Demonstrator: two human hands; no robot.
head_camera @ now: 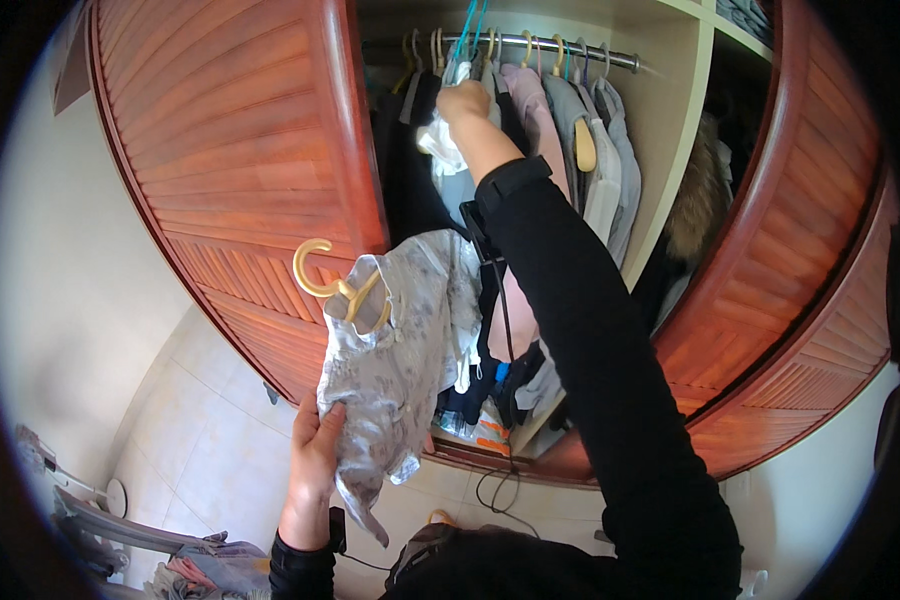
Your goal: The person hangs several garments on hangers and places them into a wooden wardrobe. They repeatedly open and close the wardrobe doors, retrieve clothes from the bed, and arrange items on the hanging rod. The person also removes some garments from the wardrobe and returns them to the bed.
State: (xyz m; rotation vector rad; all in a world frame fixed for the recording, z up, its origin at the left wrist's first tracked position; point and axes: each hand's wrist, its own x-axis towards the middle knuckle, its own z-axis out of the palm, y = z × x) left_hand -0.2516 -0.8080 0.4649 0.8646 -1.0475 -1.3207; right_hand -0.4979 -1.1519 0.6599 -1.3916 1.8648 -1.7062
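Note:
A pale patterned blouse (397, 360) on a yellow plastic hanger (313, 271) hangs in front of the wardrobe. My left hand (315, 442) pinches the blouse's edge between thumb and fingers, below the hanger. Up at the metal clothes rail (517, 41), my right hand (465, 103) is closed on a white garment (442, 148) just under turquoise hanger hooks; the fingertips are partly hidden. Beside it hang dark clothes, a pink garment (531, 101), and grey garments (566, 105), one with a yellow hanger arm showing.
Red-brown louvred doors (247, 135) flank the wardrobe's interior. At right, a pale divider (682, 127) separates a section with brown fur (697, 195). A black cable (506, 330) trails to the tiled floor. A rack with folded clothes (217, 562) stands at lower left.

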